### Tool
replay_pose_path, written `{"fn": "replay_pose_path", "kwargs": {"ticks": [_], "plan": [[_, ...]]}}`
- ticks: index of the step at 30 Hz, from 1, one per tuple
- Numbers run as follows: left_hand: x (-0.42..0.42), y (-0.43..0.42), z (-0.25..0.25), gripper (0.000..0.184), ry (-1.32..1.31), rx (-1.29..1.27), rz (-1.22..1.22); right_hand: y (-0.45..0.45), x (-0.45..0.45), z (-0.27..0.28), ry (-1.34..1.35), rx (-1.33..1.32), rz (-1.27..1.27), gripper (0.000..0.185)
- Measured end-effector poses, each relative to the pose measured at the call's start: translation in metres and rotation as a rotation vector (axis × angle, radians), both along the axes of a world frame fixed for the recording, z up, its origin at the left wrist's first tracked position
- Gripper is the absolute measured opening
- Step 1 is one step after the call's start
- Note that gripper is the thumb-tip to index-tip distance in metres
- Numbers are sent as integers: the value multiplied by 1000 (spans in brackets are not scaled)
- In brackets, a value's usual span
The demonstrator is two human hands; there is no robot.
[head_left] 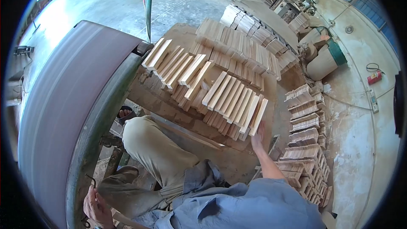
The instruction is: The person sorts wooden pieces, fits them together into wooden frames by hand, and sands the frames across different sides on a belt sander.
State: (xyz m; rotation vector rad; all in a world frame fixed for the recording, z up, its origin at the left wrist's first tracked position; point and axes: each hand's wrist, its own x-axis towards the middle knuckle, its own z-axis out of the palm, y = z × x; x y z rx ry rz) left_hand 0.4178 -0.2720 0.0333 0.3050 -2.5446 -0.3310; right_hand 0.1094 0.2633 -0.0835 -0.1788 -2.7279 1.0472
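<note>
Your right hand (257, 139): flattened at end of pale rectangular wooden strips (232, 101), seemingly steadying row stacked on brown flat table (178, 33). Your left hand (97, 208): curled at dark bent metal rod (93, 181), grip unclear.

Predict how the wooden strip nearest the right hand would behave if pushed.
The wooden strip is probably stiff, as it looks straight and solid. It seems unlikely to roll, given its flat faces. Pushed, it might slide or tip, since it rests atop stacked wood.
</note>
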Motion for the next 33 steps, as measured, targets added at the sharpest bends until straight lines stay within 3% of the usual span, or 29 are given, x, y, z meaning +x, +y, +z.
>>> {"fn": "replay_pose_path", "kwargs": {"ticks": [2, 4, 5, 7, 9, 11, 15, 17, 19, 20, 21, 22, 23, 25, 26, 28, 30, 33], "plan": [[7, 2, 2, 33, 8, 13, 14, -6, 0, -10, -37, 46, 63, 51], [15, 3, 2, 32, -43, 87, 46, -11, -3, -11, 231, -142, 210, 33], [19, 5, 2, 32, -34, 82, 56, -9, -7, -12, 239, -148, 219, 33], [25, 6, 1, 30, -28, 66, 53, 6, -11, -16, 226, -21, 40, 27], [25, 9, 6, 29, -25, 68, 70, 34, -16, -5, 265, 48, 98, 22], [24, 9, 9, 27, -12, 68, 94, 41, -18, 12, 446, 163, -76, 19], [9, 6, 17, 23, 35, 52, 93, 0, -28, 102, 490, -24, -17, 18], [-5, 9, 28, 23, 48, 113, 86, -75, -31, 152, 618, -9, 190, 17], [-21, 16, 43, 24, 131, 174, 85, -125, -53, 150, 416, -355, 439, 15], [-28, 19, 51, 25, 190, 242, 73, -174, -38, 184, 597, -13, 598, 16], [-29, 20, 62, 23, 164, 343, 71, -221, -35, 199, 623, -134, 818, 17], [-31, 21, 72, 23, 182, 335, 92, -256, -37, 202, 718, 119, 952, 22], [-33, 21, 80, 25, 219, 528, 94, -302, -22, 223, 918, 94, 1104, 23], [-28, 6, 80, 40, 360, 836, 15, -380, 3, 229, 873, -89, 1394, 17], [-26, 2, 86, 40, 375, 824, 63, -417, 19, 236, 954, -117, 1525, 17], [-19, -13, 105, 42, 601, 1259, 31, -476, 52, 232, 962, -116, 1706, 16], [-2, -43, 107, 42, 559, 1234, 181, -527, 86, 222, 898, -96, 1943, 14], [26, -91, 85, 42, 475, 1208, 379, -589, 117, 198, 787, -150, 2055, 13]]}}
